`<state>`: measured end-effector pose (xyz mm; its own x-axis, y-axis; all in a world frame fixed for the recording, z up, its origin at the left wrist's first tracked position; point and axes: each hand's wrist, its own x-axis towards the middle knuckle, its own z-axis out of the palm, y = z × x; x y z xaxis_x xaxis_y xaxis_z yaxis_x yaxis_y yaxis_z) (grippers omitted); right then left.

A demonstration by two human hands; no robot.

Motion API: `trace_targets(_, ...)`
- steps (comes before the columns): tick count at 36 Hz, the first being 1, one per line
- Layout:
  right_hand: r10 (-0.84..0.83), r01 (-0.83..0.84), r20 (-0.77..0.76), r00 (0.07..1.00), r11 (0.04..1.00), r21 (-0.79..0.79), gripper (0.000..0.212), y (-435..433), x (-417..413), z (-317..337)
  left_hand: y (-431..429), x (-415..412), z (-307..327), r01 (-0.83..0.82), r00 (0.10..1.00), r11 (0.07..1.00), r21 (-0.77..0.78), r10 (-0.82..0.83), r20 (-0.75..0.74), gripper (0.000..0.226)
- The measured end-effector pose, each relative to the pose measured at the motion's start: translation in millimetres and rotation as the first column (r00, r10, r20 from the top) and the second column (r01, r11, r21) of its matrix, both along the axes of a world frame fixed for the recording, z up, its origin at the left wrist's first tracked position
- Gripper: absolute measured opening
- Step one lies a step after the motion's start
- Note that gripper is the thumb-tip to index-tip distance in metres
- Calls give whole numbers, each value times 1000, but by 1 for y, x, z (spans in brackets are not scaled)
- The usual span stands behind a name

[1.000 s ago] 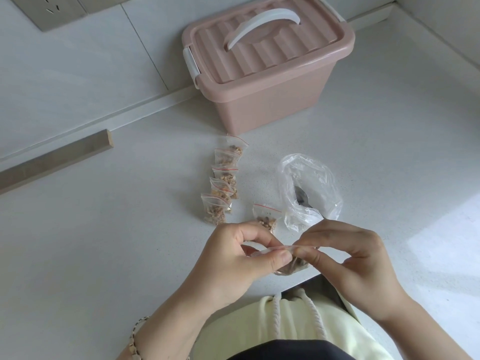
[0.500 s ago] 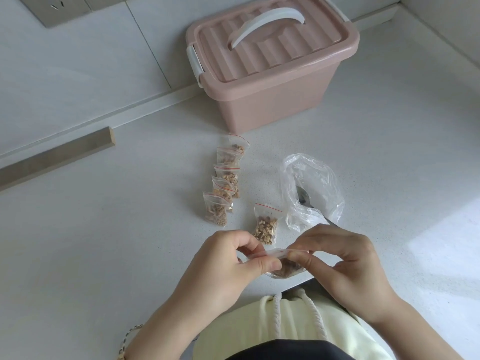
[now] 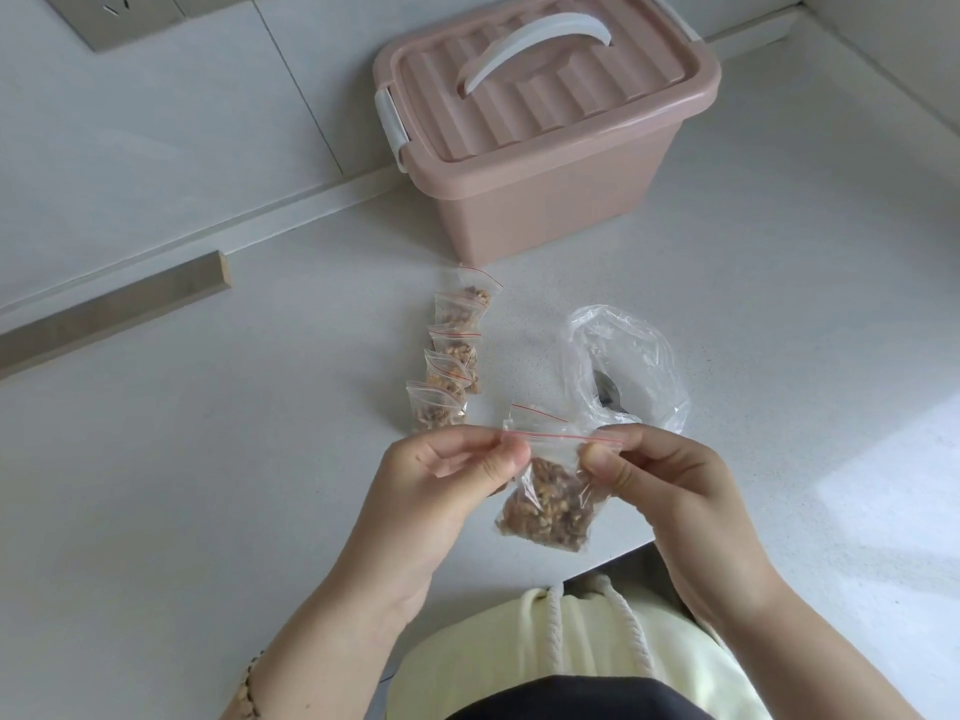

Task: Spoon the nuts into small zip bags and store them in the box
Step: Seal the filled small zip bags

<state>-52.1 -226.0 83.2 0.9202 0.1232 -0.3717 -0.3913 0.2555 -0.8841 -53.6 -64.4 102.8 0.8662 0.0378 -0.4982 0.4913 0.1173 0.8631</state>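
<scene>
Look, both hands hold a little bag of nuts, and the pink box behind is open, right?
No. The head view shows the pink box closed, lid on. The left hand and right hand do pinch the little bag of nuts by its top.

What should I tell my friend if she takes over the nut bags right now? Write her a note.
Left hand and right hand each pinch the zip strip of a small bag of nuts, held above the counter edge; sealed or not, I cannot tell.
Done: five filled bags lie in a row on the counter, a sixth bag just behind the held one.
The spoon lies inside the big clear bag.
The pink box stands at the back, lid on.
Left: seal this bag if needed, open the box, put all bags in.
</scene>
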Motion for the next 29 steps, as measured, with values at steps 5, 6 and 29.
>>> trace_targets(5,-2,1,26,1000,1000,2,7,2,1,0,-3,-4,1,-79,996,997,5,79,45,14)
trace_targets(6,-1,1,35,999,1000,-7,6,2,1,-1,-4,-4,1,-91,994,996,9,91,53,11)
trace_targets(29,338,-254,194,921,898,-361,5,4,12,8,0,-12,-4,47,940,954,297,-142,309,9)
